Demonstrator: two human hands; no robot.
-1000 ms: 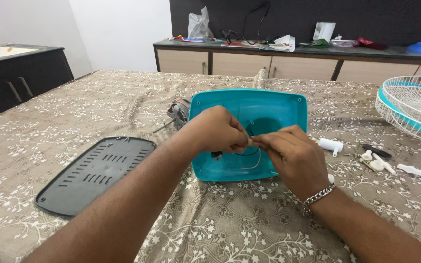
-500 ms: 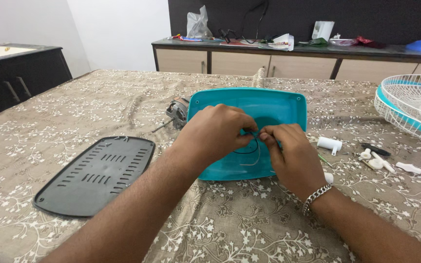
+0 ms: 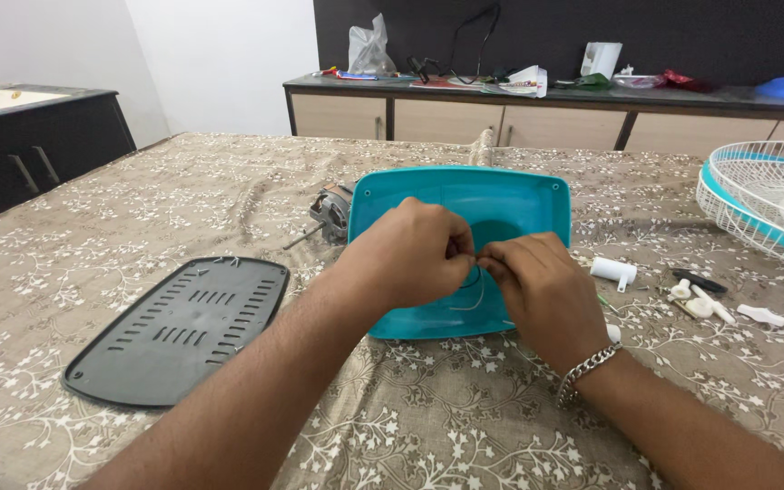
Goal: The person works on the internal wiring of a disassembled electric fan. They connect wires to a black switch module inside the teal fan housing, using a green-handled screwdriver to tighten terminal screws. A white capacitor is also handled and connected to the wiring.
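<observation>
Holding: both hands pinch a thin wire over the teal plastic tray.
Left hand: fingers shut on the wire.
Right hand: fingers shut on the wire, touching the left hand; a silver bracelet is on the wrist.
Tray: on the flowery tablecloth, in the middle.
Nearby: black vented cover to the left, small motor behind the tray, white fan cage to the right.

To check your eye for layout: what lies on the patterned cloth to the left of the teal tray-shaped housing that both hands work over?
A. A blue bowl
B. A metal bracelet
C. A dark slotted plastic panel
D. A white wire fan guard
C: the dark slotted plastic panel lies flat left of the teal housing, apart from it.
</observation>
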